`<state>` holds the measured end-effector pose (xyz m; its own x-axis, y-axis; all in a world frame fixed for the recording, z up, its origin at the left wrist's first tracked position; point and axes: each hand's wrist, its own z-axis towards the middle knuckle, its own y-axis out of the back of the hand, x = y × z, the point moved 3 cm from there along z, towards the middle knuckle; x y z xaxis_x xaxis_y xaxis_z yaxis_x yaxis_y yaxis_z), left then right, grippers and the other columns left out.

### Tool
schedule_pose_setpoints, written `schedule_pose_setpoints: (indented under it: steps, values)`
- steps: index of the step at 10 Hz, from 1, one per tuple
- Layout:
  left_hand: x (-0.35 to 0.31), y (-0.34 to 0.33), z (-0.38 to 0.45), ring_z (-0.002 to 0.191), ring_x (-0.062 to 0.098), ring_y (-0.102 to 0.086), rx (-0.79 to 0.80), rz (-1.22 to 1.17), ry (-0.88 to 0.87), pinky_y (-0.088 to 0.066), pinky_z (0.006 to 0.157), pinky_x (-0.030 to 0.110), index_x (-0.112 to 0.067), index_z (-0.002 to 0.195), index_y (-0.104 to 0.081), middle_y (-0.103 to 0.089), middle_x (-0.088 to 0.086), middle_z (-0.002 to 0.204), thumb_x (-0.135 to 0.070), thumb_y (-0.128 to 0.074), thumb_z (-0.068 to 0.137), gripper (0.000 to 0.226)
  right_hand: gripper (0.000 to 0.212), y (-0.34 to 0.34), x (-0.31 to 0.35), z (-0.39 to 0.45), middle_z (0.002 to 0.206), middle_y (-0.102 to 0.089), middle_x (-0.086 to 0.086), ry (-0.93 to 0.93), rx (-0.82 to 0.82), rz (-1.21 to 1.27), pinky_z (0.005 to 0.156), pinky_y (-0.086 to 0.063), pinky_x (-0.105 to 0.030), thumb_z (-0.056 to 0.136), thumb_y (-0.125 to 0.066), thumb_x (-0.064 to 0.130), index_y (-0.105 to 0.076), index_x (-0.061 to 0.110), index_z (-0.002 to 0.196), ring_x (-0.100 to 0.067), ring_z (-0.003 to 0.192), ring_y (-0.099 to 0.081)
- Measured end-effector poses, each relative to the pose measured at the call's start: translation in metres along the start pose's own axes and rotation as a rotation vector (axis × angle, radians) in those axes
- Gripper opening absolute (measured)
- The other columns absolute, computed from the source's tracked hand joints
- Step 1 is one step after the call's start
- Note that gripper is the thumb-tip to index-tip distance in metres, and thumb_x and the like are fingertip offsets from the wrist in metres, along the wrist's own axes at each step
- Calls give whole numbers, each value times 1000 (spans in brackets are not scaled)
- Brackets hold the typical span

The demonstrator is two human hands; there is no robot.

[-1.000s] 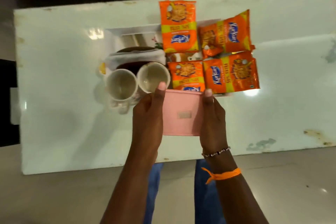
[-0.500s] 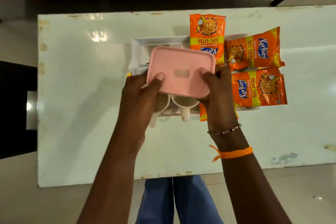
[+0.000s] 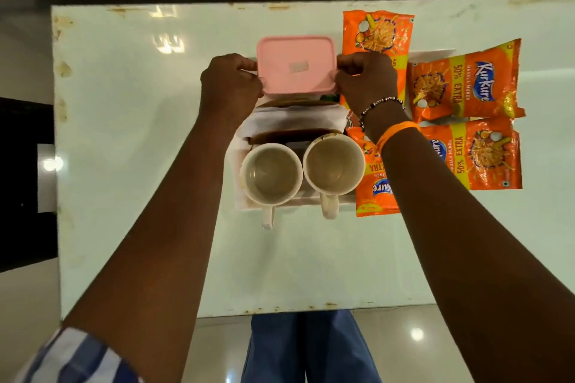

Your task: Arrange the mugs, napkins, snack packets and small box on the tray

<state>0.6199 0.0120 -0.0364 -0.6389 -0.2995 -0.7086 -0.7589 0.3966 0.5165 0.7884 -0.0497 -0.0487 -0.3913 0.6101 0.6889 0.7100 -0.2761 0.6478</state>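
Observation:
A small pink box (image 3: 296, 65) sits at the far left end of the white tray (image 3: 241, 199). My left hand (image 3: 231, 84) grips its left side and my right hand (image 3: 365, 81) grips its right side. Just behind the box toward me lie folded white napkins (image 3: 295, 118) over a brown plate. Two cream mugs, one on the left (image 3: 271, 177) and one on the right (image 3: 333, 166), stand side by side at the tray's near edge, handles pointing toward me. Several orange snack packets (image 3: 465, 81) cover the tray's right half, one (image 3: 373, 186) partly under my right forearm.
The tray rests on a white table (image 3: 140, 134) with chipped edges. Bare tabletop spreads to the left of the tray and in front of the mugs. A dark surface lies beyond the far edge. My blue-trousered legs (image 3: 308, 348) show below the near edge.
Both hands carried the pink box from the near side of the table, over the mugs, to the far end of the tray behind the napkins.

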Motion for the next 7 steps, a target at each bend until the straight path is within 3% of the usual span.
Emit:
schedule_pose_setpoints:
  steps: [2, 6, 7]
  values:
    - [12, -13, 6, 112, 24, -58, -8, 240, -89, -42, 94, 28, -8, 118, -59, -64, 11, 121, -5, -52, 83, 35, 31, -15, -11, 7, 117, -67, -17, -27, 64, -106, 100, -45, -33, 84, -50, 2, -66, 4, 112, -28, 112, -60]
    - [21, -21, 5, 111, 24, -58, 1, 205, -73, -40, 86, 22, -9, 120, -58, -64, 11, 122, -8, -49, 87, 34, 33, -14, -17, 9, 123, -65, -13, -23, 110, -108, 101, -41, -27, 86, -47, 3, -64, 6, 115, -23, 117, -57]
    - [20, -23, 1, 119, 22, -52, -45, 207, -58, -38, 96, 26, -11, 130, -47, -56, 9, 131, -19, -48, 92, 39, 31, -5, -18, 4, 122, -65, -12, -24, 112, -85, 100, -40, -26, 87, -50, 7, -64, 6, 115, -23, 116, -57]
